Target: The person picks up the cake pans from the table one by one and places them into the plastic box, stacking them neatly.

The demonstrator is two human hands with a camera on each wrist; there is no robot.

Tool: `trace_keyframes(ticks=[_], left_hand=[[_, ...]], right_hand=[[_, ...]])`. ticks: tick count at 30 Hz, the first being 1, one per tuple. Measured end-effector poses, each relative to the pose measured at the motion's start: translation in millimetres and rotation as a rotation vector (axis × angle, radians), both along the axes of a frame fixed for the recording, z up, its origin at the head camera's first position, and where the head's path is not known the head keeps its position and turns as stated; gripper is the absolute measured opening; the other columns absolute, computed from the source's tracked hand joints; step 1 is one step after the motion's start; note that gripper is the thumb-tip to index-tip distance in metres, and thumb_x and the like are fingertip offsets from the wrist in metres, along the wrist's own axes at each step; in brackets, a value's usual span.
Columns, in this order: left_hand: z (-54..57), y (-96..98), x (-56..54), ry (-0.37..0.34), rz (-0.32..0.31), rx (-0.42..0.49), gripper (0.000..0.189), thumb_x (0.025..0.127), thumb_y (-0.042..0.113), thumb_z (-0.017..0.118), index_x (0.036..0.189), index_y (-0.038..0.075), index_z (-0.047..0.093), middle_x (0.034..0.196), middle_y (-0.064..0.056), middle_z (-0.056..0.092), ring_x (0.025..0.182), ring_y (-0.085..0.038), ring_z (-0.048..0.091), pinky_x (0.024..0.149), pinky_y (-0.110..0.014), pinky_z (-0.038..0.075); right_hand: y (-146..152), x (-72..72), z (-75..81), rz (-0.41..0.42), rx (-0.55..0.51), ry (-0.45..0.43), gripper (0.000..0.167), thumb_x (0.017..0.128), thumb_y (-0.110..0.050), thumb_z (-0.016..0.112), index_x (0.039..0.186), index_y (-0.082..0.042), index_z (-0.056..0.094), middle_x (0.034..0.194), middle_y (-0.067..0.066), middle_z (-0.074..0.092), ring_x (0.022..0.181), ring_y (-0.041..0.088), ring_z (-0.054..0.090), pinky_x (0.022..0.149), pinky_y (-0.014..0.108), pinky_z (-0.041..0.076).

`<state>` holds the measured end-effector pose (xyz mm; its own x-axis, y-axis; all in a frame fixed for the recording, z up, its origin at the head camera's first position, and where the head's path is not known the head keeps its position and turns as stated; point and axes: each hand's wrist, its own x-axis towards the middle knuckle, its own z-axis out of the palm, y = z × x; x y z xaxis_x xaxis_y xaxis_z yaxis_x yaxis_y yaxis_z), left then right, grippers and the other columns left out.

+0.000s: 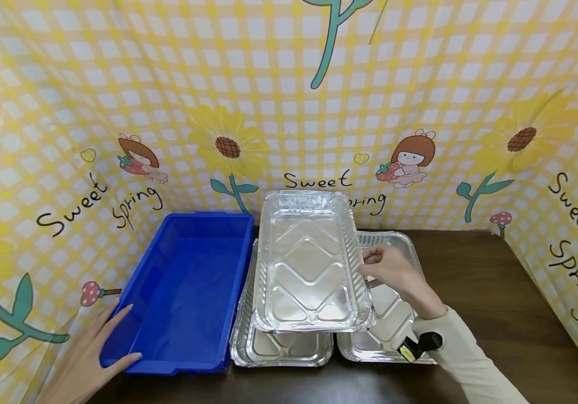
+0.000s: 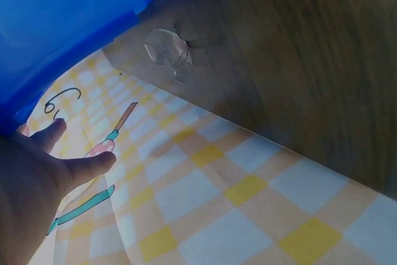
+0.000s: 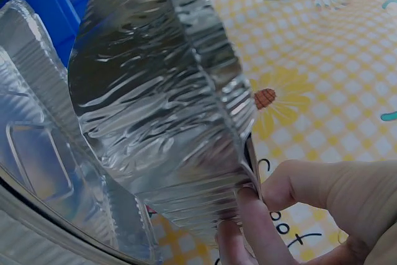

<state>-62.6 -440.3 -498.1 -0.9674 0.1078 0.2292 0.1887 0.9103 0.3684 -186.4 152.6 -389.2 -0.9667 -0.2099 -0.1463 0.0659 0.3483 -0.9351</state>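
My right hand pinches the right rim of a shiny aluminum foil tray, thumb on one side of the rim and fingers on the other. This tray is raised and overlaps two more foil trays, a left one and a right one. The right wrist view shows the held tray's crinkled side close up. With fingers spread, my left hand rests at the front left corner of a blue plastic tray. In the left wrist view its fingers look straight beside the blue wall.
A dark wooden table extends to the right of the foil trays. Yellow checked cloth with printed flowers hangs behind and along both sides. A clear crumpled piece of plastic shows on the wood in the left wrist view.
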Motion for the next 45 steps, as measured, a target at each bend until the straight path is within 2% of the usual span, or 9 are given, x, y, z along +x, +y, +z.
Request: trace_keyframes(ticks=[4,12,20,27,36,40,45], left_hand=[[0.6,0.6,-0.6,-0.001,0.0,0.002,0.101,0.084,0.038,0.089,0.167,0.022,0.034,0.17,-0.025,0.025,0.15,-0.06,0.023,0.113,-0.084,0.01],[2.1,-0.4,-0.4,-0.017,0.004,0.006,0.1,0.086,0.039,0.088,0.168,0.023,0.033,0.17,-0.026,0.024,0.149,-0.061,0.022,0.105,-0.087,0.018],[1.0,-2.9,0.9,0.004,0.008,-0.001,0.103,0.085,0.039,0.089,0.168,0.022,0.031,0.168,-0.028,0.027,0.148,-0.061,0.025,0.106,-0.087,0.018],[-1.9,-0.8,1.5,-0.002,0.038,-0.03,0.107,0.085,0.043,0.087,0.17,0.02,0.025,0.165,-0.031,0.028,0.148,-0.06,0.025,0.116,-0.081,0.009],[-5.0,-1.2,0.6,0.017,0.017,-0.002,0.107,0.085,0.04,0.088,0.17,0.02,0.026,0.167,-0.03,0.027,0.152,-0.057,0.021,0.123,-0.071,0.0],[-5.9,-2.1,0.2,0.023,0.012,0.001,0.108,0.085,0.04,0.087,0.17,0.02,0.024,0.168,-0.03,0.025,0.154,-0.056,0.019,0.125,-0.064,-0.005],[-6.8,-1.6,-0.1,0.027,-0.001,0.006,0.108,0.085,0.039,0.088,0.17,0.02,0.024,0.169,-0.028,0.025,0.154,-0.055,0.019,0.126,-0.064,-0.005]], right_hand=[[-13.4,-3.1,0.1,-0.002,0.005,-0.004,0.03,0.087,0.0,0.068,0.113,0.012,0.061,0.101,0.017,0.068,0.078,0.016,0.066,0.069,0.035,0.064],[-51.3,-12.0,0.7,0.009,-0.045,-0.021,0.024,0.086,0.002,0.068,0.108,0.01,0.063,0.097,0.015,0.068,0.074,0.017,0.066,0.069,0.032,0.064],[-99.5,-12.1,-9.6,0.028,-0.098,-0.076,0.026,0.085,0.005,0.071,0.109,0.01,0.061,0.098,0.016,0.068,0.073,0.019,0.066,0.067,0.031,0.063],[-131.1,-11.0,-8.8,0.067,-0.134,-0.076,0.023,0.086,0.004,0.071,0.107,0.009,0.063,0.097,0.015,0.069,0.071,0.018,0.068,0.067,0.032,0.064],[-162.0,-10.7,-2.4,0.067,-0.176,-0.082,0.022,0.085,0.006,0.071,0.105,0.01,0.062,0.097,0.013,0.066,0.066,0.016,0.066,0.068,0.031,0.064],[-175.0,-12.3,-4.6,0.061,-0.158,-0.078,0.019,0.084,0.004,0.071,0.102,0.007,0.063,0.096,0.01,0.064,0.06,0.013,0.064,0.067,0.031,0.064],[-188.5,-12.9,-10.8,0.051,-0.135,-0.075,0.011,0.085,0.002,0.072,0.092,0.004,0.065,0.088,0.006,0.064,0.055,0.011,0.062,0.064,0.03,0.063]])
